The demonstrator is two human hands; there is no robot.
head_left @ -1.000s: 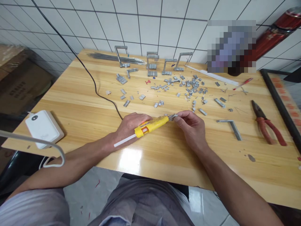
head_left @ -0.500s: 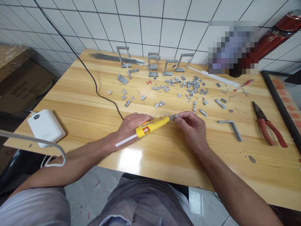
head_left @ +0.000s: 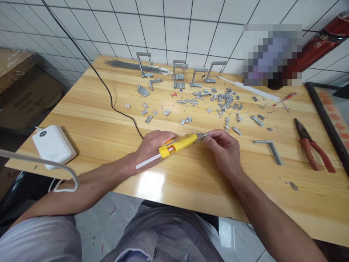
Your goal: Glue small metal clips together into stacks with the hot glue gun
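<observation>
While the left hand (head_left: 156,143) is wrapped around the yellow glue gun (head_left: 181,143), whose front end points toward the right hand (head_left: 225,148), the right thumb and fingers pinch a small grey piece (head_left: 203,136) just at the gun's tip. The hands are apart from each other; whether the tip touches the piece cannot be told at this size. A white glue stick (head_left: 148,161) projects from the rear of the gun. Beyond the gun lie loose grey pieces (head_left: 225,100), with grey angled frames (head_left: 179,85) standing farther beyond; to its right rest an L-shaped bar (head_left: 276,153) and, farther right, red-handled pliers (head_left: 305,141). A black cord (head_left: 111,95) runs beyond and left of the gun. For sound work, the pinch is best held steady, with fingertips clear of the tip, which is presumably hot. A small, even dab placed close to the contact should serve better than a large one, and a clean lift should limit stray threads.
</observation>
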